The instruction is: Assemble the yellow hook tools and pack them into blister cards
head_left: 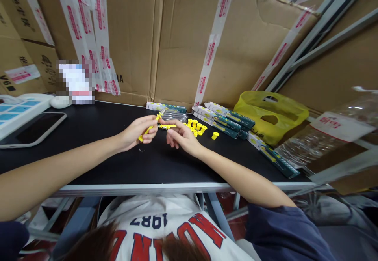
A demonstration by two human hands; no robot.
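Note:
My left hand [136, 132] is closed around a thin yellow tool [151, 126] that slants up to the right above the black table [97, 150]. My right hand [182, 135] pinches a second small yellow piece [167, 126] whose tip meets the left one. Both hands hover over the middle of the table. Just behind my right hand lies a cluster of several small yellow caps [197, 127], with one cap [215, 135] apart on the right.
Green-and-white packaged items [227, 120] lie in rows at the back right, beside a yellow plastic bag [271, 115]. A clear plastic bag [327, 135] sits far right. A white scale [20, 113] stands at the left. Taped cardboard boxes [183, 36] wall the back.

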